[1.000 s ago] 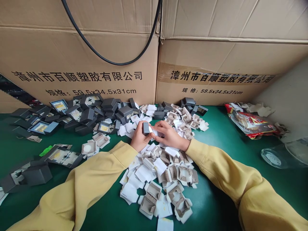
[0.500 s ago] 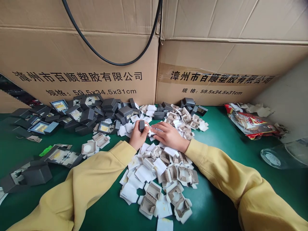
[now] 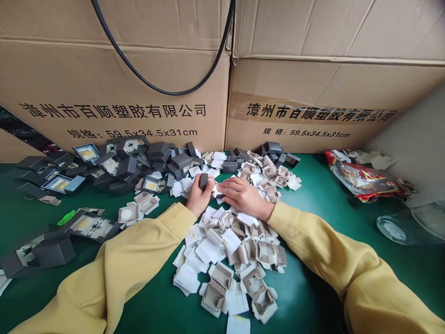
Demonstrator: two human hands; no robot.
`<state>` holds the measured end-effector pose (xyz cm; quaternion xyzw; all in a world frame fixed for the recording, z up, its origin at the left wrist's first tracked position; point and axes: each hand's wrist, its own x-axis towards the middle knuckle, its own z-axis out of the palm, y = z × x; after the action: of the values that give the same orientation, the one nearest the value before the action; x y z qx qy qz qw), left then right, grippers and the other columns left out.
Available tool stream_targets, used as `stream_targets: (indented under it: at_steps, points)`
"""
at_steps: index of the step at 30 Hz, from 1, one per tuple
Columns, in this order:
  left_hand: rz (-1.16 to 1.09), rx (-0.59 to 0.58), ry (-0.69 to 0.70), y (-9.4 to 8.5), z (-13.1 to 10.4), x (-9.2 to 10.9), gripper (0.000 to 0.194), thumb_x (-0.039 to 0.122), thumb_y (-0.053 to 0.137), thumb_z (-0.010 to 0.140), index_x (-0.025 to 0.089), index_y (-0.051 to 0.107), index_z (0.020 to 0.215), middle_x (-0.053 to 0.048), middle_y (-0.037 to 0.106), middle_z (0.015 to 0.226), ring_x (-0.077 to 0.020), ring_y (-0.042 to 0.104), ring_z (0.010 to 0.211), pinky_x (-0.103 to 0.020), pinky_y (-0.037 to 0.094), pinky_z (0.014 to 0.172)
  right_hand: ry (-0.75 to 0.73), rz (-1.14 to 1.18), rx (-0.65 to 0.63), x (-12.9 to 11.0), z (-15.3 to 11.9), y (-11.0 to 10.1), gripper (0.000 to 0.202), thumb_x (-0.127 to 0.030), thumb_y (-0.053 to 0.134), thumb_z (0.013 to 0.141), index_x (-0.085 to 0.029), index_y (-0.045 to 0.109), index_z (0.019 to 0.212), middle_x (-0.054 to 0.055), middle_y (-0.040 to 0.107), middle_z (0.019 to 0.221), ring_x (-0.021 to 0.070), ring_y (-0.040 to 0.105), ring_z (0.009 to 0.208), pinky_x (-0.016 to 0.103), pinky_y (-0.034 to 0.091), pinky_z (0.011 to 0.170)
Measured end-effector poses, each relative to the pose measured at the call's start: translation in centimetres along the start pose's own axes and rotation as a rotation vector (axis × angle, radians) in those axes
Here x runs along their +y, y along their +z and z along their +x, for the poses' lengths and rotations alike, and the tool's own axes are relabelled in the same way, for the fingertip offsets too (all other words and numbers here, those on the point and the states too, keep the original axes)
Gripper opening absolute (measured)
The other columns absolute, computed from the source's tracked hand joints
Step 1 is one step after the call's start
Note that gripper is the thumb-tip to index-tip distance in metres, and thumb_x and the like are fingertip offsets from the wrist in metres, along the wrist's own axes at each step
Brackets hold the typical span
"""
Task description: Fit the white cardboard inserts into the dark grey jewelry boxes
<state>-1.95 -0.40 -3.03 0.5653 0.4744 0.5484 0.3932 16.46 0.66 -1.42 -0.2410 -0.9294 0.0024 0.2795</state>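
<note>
My left hand (image 3: 197, 200) is closed round a small dark grey box (image 3: 204, 181), which stands up between thumb and fingers. To its right lies my right hand (image 3: 245, 197), palm down, its fingers stretched out toward the left hand. Its fingertips are by a small white piece (image 3: 216, 191) next to the dark box; whether they pinch it is hard to see. In front of both hands spreads a heap of torn white and grey cardboard inserts (image 3: 231, 241). Behind them are more white inserts (image 3: 218, 160).
Dark boxes (image 3: 127, 167), several open, pile up at the back left. Two opened dark boxes (image 3: 54, 250) lie near my left sleeve. Large brown cartons (image 3: 125, 83) form the back, with a black cable (image 3: 174, 93) hanging down. At right are a red food packet (image 3: 365, 178) and a clear cup (image 3: 410, 225).
Hardly anything differs. The dark box in my left hand has tilted or shifted very slightly; my right hand stays in nearly the same place.
</note>
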Motion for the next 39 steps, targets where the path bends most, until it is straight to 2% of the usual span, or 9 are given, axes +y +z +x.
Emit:
stream_targets:
  at_steps: [6, 16, 24, 28, 31, 35, 39]
  points:
    - [-0.135, 0.05, -0.072, 0.2, 0.2, -0.6, 0.042, 0.06, 0.045, 0.076, 0.019, 0.047, 0.087, -0.002, 0.056, 0.079, -0.011, 0.05, 0.064, -0.024, 0.042, 0.06, -0.058, -0.047, 0.028, -0.3, 0.0, -0.5, 0.026, -0.023, 0.045, 0.09, -0.02, 0.057, 0.113, 0.008, 0.062, 0.11, 0.0219, 0.051, 0.105, 0.038, 0.043, 0.081]
    - [-0.162, 0.072, -0.087, 0.2, 0.3, -1.1, 0.043, 0.06, 0.048, 0.075, 0.019, 0.049, 0.088, -0.001, 0.056, 0.073, -0.0112, 0.051, 0.063, -0.023, 0.043, 0.061, -0.042, -0.049, -0.022, -0.7, 0.4, -0.4, 0.023, -0.021, 0.041, 0.091, -0.016, 0.057, 0.106, 0.009, 0.061, 0.106, 0.0218, 0.048, 0.107, 0.036, 0.042, 0.084]
    - [-0.123, 0.005, -0.06, 0.1, 0.1, 0.0, 0.038, 0.056, 0.048, 0.077, 0.019, 0.048, 0.086, -0.001, 0.055, 0.077, -0.0101, 0.048, 0.063, -0.022, 0.04, 0.056, -0.025, 0.025, -0.046, -0.4, 0.3, -0.3, 0.025, -0.025, 0.041, 0.09, -0.018, 0.054, 0.111, 0.009, 0.059, 0.113, 0.0233, 0.045, 0.109, 0.039, 0.041, 0.086]
    - [-0.099, -0.045, -0.054, 0.1, 0.1, 0.7, 0.037, 0.055, 0.048, 0.078, 0.018, 0.049, 0.084, -0.001, 0.055, 0.078, -0.0108, 0.05, 0.067, -0.023, 0.042, 0.062, -0.027, 0.041, -0.08, -0.5, 0.3, -0.4, 0.027, -0.026, 0.044, 0.089, -0.019, 0.053, 0.113, 0.009, 0.058, 0.114, 0.0237, 0.045, 0.107, 0.04, 0.041, 0.085]
    - [-0.082, -0.103, -0.038, -0.1, 0.2, 0.8, 0.039, 0.056, 0.05, 0.076, 0.018, 0.049, 0.084, -0.001, 0.056, 0.077, -0.0117, 0.051, 0.07, -0.024, 0.043, 0.066, -0.035, 0.035, -0.101, -0.6, 0.3, -0.5, 0.026, -0.027, 0.047, 0.087, -0.019, 0.055, 0.11, 0.008, 0.057, 0.114, 0.0241, 0.043, 0.104, 0.04, 0.04, 0.085]
    - [-0.045, -0.193, -0.026, -0.3, 0.3, 1.1, 0.044, 0.06, 0.05, 0.074, 0.017, 0.05, 0.085, -0.001, 0.054, 0.076, -0.011, 0.048, 0.064, -0.023, 0.042, 0.062, -0.069, 0.062, -0.107, -0.6, 0.3, -0.5, 0.024, -0.031, 0.051, 0.085, -0.019, 0.057, 0.105, 0.008, 0.058, 0.112, 0.0251, 0.041, 0.109, 0.04, 0.038, 0.088]
    - [-0.027, -0.233, -0.034, -0.5, 0.4, 1.4, 0.047, 0.063, 0.047, 0.073, 0.017, 0.051, 0.083, -0.001, 0.053, 0.074, -0.0101, 0.045, 0.06, -0.023, 0.041, 0.06, -0.083, 0.091, -0.118, -0.4, 0.2, -0.4, 0.025, -0.033, 0.051, 0.085, -0.02, 0.057, 0.105, 0.008, 0.058, 0.111, 0.0247, 0.041, 0.107, 0.04, 0.037, 0.089]
